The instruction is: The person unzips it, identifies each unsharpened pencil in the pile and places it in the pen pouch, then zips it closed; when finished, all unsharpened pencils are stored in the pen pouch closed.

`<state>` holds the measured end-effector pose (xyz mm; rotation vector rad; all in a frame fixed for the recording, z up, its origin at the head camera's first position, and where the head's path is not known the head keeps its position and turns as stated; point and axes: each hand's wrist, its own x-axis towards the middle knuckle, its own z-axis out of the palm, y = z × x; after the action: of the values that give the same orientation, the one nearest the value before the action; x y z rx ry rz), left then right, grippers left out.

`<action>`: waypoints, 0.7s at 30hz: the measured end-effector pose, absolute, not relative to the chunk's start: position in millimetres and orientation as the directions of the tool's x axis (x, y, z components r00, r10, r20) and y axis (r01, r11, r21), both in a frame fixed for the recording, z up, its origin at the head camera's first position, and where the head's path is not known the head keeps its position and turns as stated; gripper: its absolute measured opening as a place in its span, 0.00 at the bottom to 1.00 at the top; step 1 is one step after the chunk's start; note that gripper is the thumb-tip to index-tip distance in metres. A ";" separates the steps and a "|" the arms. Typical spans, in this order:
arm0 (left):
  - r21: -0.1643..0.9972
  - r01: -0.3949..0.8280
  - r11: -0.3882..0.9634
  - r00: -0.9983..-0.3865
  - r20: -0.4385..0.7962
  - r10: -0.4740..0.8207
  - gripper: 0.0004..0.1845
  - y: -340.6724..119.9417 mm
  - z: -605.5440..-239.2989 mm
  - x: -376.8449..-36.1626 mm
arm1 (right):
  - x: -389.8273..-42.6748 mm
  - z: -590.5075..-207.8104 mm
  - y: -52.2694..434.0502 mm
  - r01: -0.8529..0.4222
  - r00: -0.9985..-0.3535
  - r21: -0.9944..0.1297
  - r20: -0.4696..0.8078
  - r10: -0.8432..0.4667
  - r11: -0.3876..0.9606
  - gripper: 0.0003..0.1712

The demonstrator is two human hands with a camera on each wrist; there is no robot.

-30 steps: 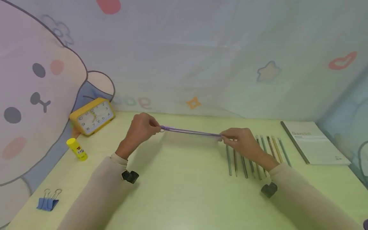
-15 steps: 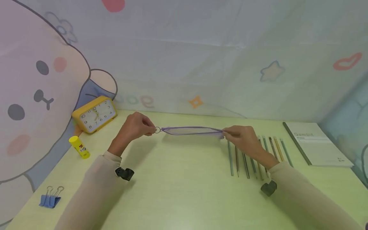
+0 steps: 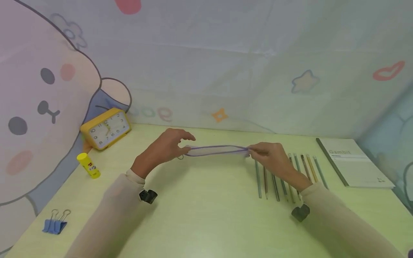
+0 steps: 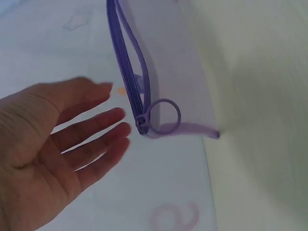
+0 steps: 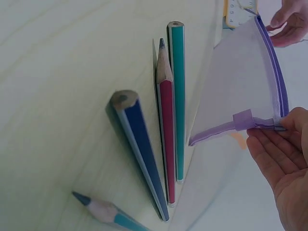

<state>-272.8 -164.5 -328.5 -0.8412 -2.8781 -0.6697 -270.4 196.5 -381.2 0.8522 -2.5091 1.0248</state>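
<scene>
A see-through zip pouch point(image 3: 206, 154) with purple edging hangs above the table, its zipped mouth parted into a narrow loop. At its right end, my right hand point(image 3: 271, 157) pinches the top corner between thumb and fingers; in the right wrist view a purple tab point(image 5: 243, 120) sits on the side seam. My left hand point(image 3: 162, 147) is at the other end, thumb and fingers spread. The left wrist view shows its fingertips just apart from the zip, beside the round pull ring point(image 4: 164, 116) that dangles from the slider. No contents show in the pouch.
Several pencils point(image 3: 275, 188) lie in a row under my right forearm. A notebook point(image 3: 358, 165) is at the far right. Along the left are a yellow alarm clock point(image 3: 106, 129), a glue stick point(image 3: 88, 165) and blue binder clips point(image 3: 55, 226). A printed cloth point(image 3: 200, 64) backs the table.
My left hand first pinched the pouch's end, then held the ring out to the left. Now it has let go and moved right, fingers spread. The pouch mouth has widened; my right hand keeps its hold.
</scene>
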 end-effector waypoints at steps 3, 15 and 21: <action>0.391 0.540 0.745 -0.832 0.115 0.542 0.18 -156.2 -331.9 -274.0 | -270.6 -381.1 195.9 -0.664 -0.747 -0.511 0.487 -0.453 0.546 0.12; 0.364 0.618 0.697 -0.771 0.106 0.628 0.15 -131.8 -333.3 -275.7 | -278.4 -372.1 201.2 -0.697 -0.716 -0.460 0.391 -0.579 0.551 0.14; 0.376 0.620 0.688 -0.768 0.117 0.629 0.14 -131.7 -327.6 -275.5 | -280.4 -362.8 216.5 -0.647 -0.762 -0.461 0.359 -0.540 0.607 0.17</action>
<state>-275.5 -131.7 -327.6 -1.0757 -2.9061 -0.6345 -280.4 216.5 -362.8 0.9882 -2.6486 0.8689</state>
